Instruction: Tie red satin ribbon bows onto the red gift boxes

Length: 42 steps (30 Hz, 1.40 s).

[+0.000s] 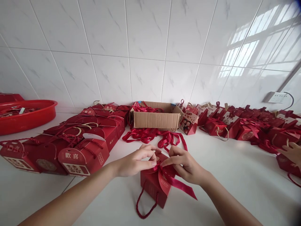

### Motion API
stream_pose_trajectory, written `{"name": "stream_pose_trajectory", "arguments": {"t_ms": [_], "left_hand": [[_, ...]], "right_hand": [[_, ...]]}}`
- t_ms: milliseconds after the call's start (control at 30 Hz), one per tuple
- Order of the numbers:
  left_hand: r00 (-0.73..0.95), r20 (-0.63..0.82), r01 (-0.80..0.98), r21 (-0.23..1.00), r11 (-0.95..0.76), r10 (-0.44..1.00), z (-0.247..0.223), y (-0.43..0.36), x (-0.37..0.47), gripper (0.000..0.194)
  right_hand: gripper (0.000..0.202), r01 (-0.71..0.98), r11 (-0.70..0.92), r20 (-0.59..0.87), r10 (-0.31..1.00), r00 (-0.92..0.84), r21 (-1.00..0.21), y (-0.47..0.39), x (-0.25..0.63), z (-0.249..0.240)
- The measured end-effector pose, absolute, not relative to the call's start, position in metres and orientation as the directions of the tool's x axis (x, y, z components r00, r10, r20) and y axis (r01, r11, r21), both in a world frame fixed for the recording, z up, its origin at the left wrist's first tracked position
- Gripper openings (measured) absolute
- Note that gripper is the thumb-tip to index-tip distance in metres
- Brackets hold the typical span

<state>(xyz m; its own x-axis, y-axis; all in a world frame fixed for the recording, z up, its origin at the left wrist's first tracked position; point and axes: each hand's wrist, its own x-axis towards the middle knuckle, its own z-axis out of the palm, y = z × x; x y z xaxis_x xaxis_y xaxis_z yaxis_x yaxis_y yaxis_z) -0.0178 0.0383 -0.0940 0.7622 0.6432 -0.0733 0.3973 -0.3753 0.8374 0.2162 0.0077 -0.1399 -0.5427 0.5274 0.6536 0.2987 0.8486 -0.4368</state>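
Observation:
A red gift box (152,186) stands on the white table before me, its dark red rope handle (144,216) hanging down the near side. A crimson ribbon (182,185) crosses its top, with one tail trailing to the right. My left hand (137,160) pinches the ribbon at the top of the box, thumb and fingers together. From the right, my right hand (187,163) grips the same ribbon close to the middle, its fingers bent. The exact shape of the ribbon between the fingertips is partly hidden.
Rows of red gift boxes (82,157) stand at left, beside a red basin (47,114). A cardboard box (155,121) of ribbons sits by the wall, loose ribbons (143,135) before it. More boxes (230,122) fill the right, where another person's hand (293,153) shows.

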Motion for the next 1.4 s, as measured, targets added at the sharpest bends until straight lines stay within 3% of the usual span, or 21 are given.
{"name": "stream_pose_trajectory", "arguments": {"t_ms": [100, 200, 533, 700, 1033, 1100, 1267, 1400], "left_hand": [[0.771, -0.142, 0.4, 0.867, -0.298, 0.621, -0.091, 0.04, -0.019, 0.005], [0.765, -0.135, 0.397, 0.869, -0.297, 0.63, -0.095, 0.04, -0.018, 0.008], [0.642, 0.131, 0.431, 0.753, -0.498, 0.755, -0.111, 0.032, -0.006, 0.018], [0.637, 0.14, 0.376, 0.802, -0.463, 0.758, -0.112, 0.027, -0.007, 0.01], [0.665, 0.191, 0.344, 0.78, -0.523, 0.722, -0.122, 0.036, -0.012, 0.019], [0.639, 0.229, 0.336, 0.775, -0.535, 0.734, -0.123, 0.034, -0.01, 0.02], [0.485, 0.265, 0.32, 0.833, -0.451, 0.833, -0.123, 0.023, 0.005, 0.029], [0.434, 0.264, 0.291, 0.864, -0.411, 0.861, -0.124, 0.018, 0.017, 0.032]], "right_hand": [[0.041, 0.294, 0.858, 0.655, 0.512, -0.556, -0.421, 0.009, 0.216, -0.142], [0.039, 0.297, 0.857, 0.654, 0.513, -0.556, -0.42, 0.01, 0.216, -0.144], [0.039, 0.264, 0.85, 0.658, 0.522, -0.542, -0.456, 0.012, 0.216, -0.152], [0.04, 0.26, 0.849, 0.658, 0.523, -0.541, -0.46, 0.012, 0.216, -0.151], [0.042, 0.272, 0.849, 0.651, 0.523, -0.55, -0.452, 0.013, 0.218, -0.156], [0.039, 0.266, 0.836, 0.649, 0.542, -0.534, -0.479, 0.012, 0.217, -0.157], [0.021, 0.238, 0.69, 0.587, 0.713, -0.382, -0.683, 0.01, 0.214, -0.16], [0.013, 0.222, 0.654, 0.576, 0.748, -0.33, -0.723, 0.008, 0.214, -0.162]]}}
